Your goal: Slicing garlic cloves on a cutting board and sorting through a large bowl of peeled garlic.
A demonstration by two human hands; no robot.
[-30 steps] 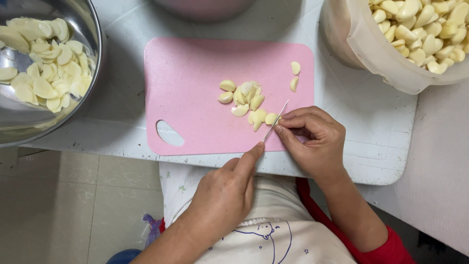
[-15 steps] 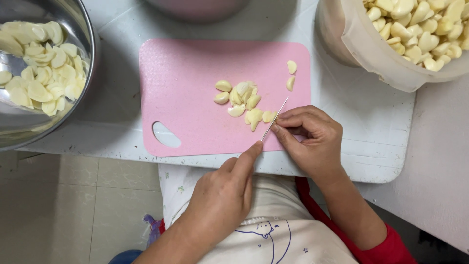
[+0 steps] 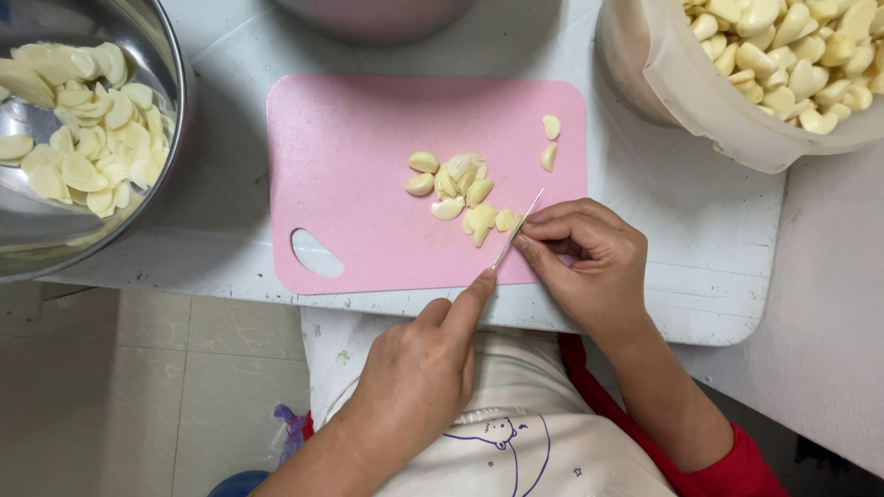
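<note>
Head view: a knife is gripped by the left hand; garlic on the board is pinched by the right hand. Slices are heaped beside it; whole cloves remain beyond the board.

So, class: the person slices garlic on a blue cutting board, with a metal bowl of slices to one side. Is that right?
Not quite. The cutting board is pink, not blue, as the head view shows. The rest holds: the left hand holds the knife, the right hand steadies the garlic, and the metal bowl holds slices.
</note>
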